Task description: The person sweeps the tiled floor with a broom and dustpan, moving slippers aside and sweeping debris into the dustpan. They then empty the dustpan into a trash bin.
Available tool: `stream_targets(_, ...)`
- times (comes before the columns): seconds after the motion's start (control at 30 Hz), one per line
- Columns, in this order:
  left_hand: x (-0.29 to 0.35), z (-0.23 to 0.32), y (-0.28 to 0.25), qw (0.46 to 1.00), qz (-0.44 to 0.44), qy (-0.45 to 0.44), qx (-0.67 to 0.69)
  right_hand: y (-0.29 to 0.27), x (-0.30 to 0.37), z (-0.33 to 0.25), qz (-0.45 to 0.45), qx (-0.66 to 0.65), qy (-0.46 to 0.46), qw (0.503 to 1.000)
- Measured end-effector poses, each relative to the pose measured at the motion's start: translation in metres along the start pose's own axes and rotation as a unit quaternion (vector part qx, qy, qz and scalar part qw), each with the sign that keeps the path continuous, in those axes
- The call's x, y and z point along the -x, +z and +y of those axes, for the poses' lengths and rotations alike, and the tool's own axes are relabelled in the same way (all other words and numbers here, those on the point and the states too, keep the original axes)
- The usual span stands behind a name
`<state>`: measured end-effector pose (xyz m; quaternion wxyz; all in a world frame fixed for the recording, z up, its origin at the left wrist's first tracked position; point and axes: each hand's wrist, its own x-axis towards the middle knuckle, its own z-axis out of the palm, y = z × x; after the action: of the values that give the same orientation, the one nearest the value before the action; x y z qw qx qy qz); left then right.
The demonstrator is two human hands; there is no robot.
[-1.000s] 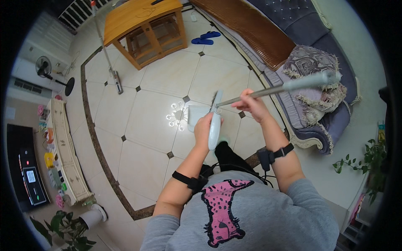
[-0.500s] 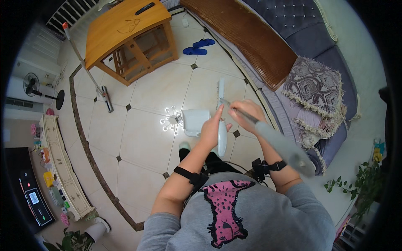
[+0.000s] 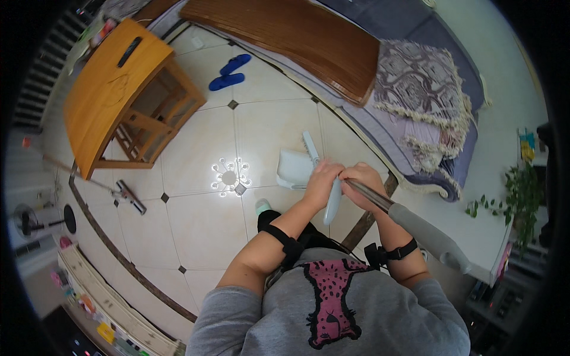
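Drawn together since a second ago, the two hands have brought the one broom [image 3: 412, 225] round, its handle end swung back toward the person's right side. Left hand [image 3: 322, 184] is closed on the middle of the pale-blue head [image 3: 332, 206]; right hand [image 3: 363, 181] is curled round the metal pole [image 3: 372, 195] just beside it. That head's long axis runs from its bristled end [image 3: 310, 145], ahead and a little left, back toward the shirt [image 3: 392, 308], while the pole slants rearward and right. One pale dustpan [image 3: 293, 166] sits on glossy cream tiles [image 3: 196, 228], by the bristled end; I can't tell if they touch. Farther out lie two blue slippers [image 3: 227, 82], between one wooden table [image 3: 101, 89] and one blue-grey sofa [image 3: 380, 21].
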<state>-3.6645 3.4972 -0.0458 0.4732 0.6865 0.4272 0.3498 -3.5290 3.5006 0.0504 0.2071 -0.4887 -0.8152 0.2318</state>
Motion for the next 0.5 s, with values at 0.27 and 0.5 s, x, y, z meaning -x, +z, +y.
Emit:
stream_targets(0.27, -0.021, -0.025, 0.064, 0.985, -0.168, 0.015, -0.037, -0.006, 0.063, 0.047, 0.043, -0.082, 0.14, 0.986)
stream_targets(0.5, -0.059, -0.055, 0.148, 0.945, -0.19, -0.148, -0.219, 0.0, 0.1, 0.14, 0.103, -0.011, 0.239, 0.965)
